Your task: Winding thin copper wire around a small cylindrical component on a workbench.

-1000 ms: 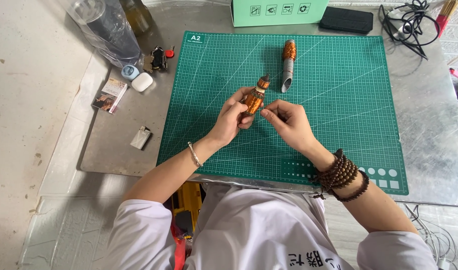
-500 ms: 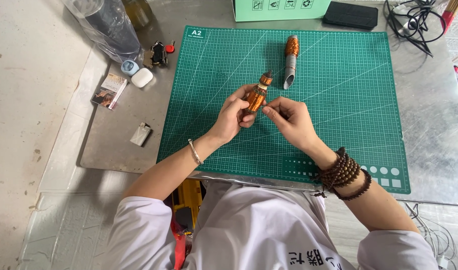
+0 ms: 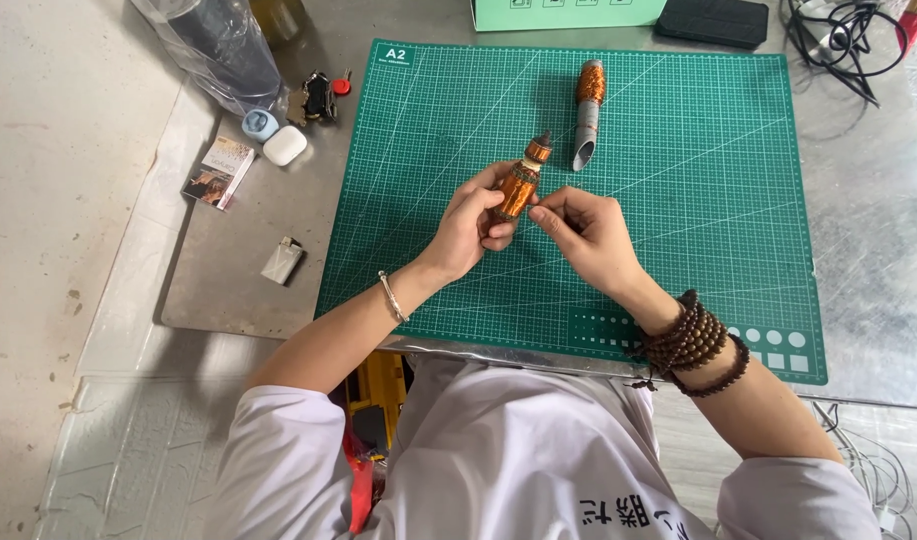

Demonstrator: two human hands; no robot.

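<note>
Two hands worked over the green cutting mat in the head view. Left hand was near the mat's middle, fingers clamped round a copper-wound rotor, which stood tilted, top end pointing away from the person. Right hand sat just beside it, thumb and forefinger pinched together at the rotor's lower end; what they pinched was too small to tell. Second rotor lay on the mat, farther from the person, apart from both hands. Off the mat's left edge: white earbud case, small card packet, grey lighter, clear plastic bag. Beyond the mat's far edge: pale green box, black case, tangle of black cables.
</note>
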